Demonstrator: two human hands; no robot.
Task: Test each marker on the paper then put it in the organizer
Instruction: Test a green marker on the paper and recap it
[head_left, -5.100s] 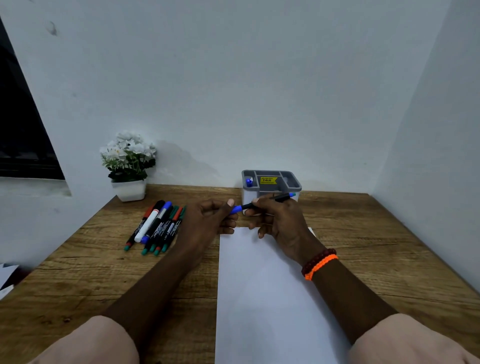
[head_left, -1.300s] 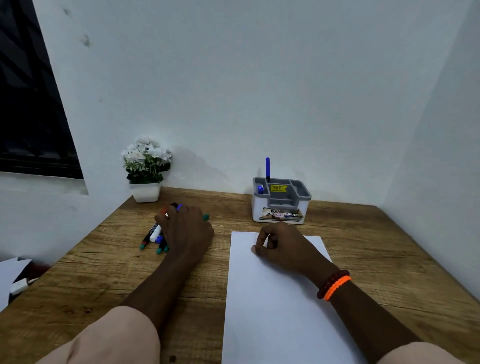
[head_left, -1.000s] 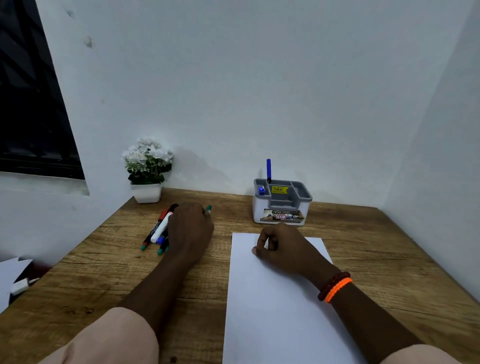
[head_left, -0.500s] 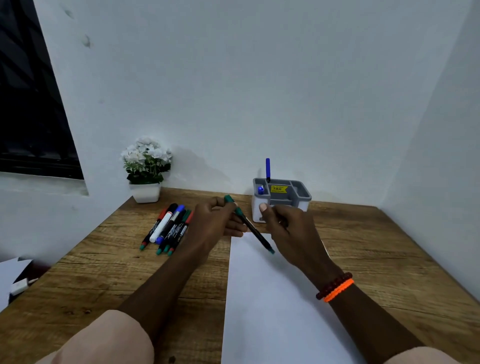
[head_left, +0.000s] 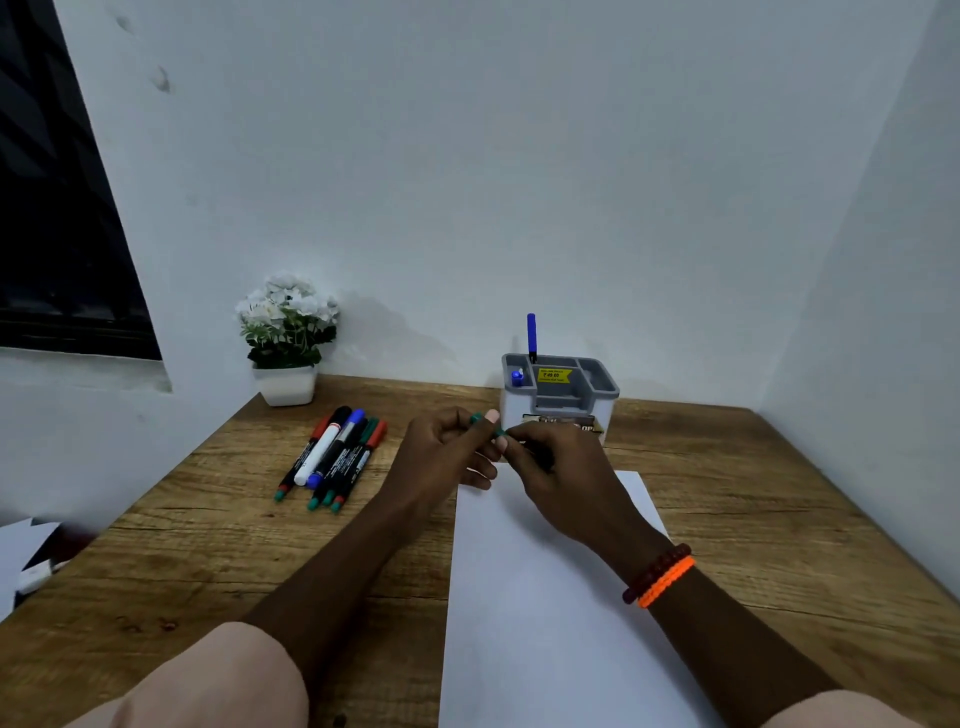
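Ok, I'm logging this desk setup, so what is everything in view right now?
green marker: one, green cap, held in both hands above the paper's far edge
markers on the desk: a bunch, about six, mixed colour caps, lying left of the paper
blue markers in the organizer: two, one upright, one low
organizer: one, grey and white, behind the paper
paper: one white sheet, centre
flower pot: one, white, back left
desk: one, wood
bracelets: two, orange and dark red, right wrist
left hand: grips the marker's cap end
right hand: grips its barrel
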